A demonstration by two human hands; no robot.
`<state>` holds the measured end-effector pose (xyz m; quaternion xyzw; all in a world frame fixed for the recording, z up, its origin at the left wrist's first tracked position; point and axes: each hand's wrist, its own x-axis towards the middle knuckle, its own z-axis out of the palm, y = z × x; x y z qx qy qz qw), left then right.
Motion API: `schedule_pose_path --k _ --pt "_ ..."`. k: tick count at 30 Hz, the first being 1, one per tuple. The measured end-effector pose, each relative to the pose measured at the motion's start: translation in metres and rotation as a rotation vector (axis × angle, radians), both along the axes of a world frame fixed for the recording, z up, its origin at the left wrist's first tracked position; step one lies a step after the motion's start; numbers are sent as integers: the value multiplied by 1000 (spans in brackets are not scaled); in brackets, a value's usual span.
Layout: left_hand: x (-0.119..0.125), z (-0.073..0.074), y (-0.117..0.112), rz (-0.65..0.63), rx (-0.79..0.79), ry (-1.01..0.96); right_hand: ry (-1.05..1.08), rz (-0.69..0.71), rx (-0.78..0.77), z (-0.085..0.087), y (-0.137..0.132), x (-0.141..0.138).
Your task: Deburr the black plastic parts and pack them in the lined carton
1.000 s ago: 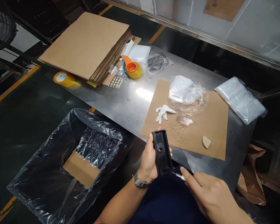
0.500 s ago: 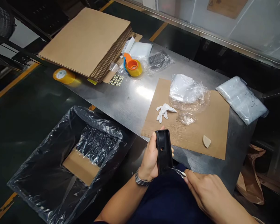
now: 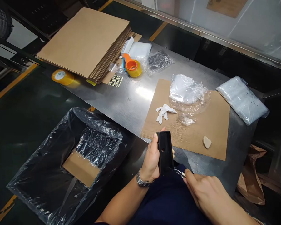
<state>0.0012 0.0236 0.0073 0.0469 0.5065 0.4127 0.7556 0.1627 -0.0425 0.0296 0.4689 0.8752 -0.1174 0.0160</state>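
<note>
My left hand (image 3: 151, 159) grips a black oblong plastic part (image 3: 165, 152) with a small hole in it, held upright over my lap at the table's near edge. My right hand (image 3: 204, 195) pinches a thin metal tool (image 3: 178, 172), perhaps tweezers, with its tip touching the part's lower end. A watch sits on my left wrist.
A cardboard sheet (image 3: 213, 125) on the steel table (image 3: 121, 97) carries a small white glove (image 3: 164, 112), clear plastic bags (image 3: 187, 92) and a beige wedge (image 3: 206, 142). A stack of flat cartons (image 3: 86, 40), tape rolls (image 3: 132, 67) and a sticker sheet (image 3: 115, 81) lie farther back. A bag-lined box (image 3: 67, 165) stands at my left.
The part has turned slightly and risen a little in my left hand. My right hand has moved the tool's tip in against the part's lower end.
</note>
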Motion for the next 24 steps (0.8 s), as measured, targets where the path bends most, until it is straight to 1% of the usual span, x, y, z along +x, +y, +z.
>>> schedule_pose_path --k 2,4,7,9,10,11,14,15,16,18,19,21,23,24 --pt "1 0 0 -2 13 19 8 -20 -54 -1 -1 0" --pt "2 0 0 -8 30 39 13 -40 -146 -2 -1 0" --pt "3 -1 1 -7 46 75 12 -85 -336 -1 2 0" --pt "4 -2 2 4 43 87 71 -172 -494 0 7 2" --pt "4 -2 2 14 39 84 147 -232 -618 1 10 3" --pt "4 -3 3 26 36 76 249 -303 -788 0 12 5" --pt "3 -4 5 65 38 33 640 -533 -1388 -7 16 11" --pt "2 -5 6 75 41 18 763 -597 -1518 -10 16 13" --pt "2 -5 6 86 42 6 870 -655 -1578 -13 15 15" --pt "1 -6 8 98 36 -13 1014 -730 -1551 -18 12 16" --pt "0 -6 9 102 29 -23 1040 -746 -1511 -20 11 17" --pt "0 -6 10 109 9 -52 1012 -747 -1404 -24 10 17" --pt "0 -8 13 108 -28 -103 901 -724 -1211 -34 12 18" --pt "1 -9 14 104 -52 -135 798 -713 -1058 -43 14 19"
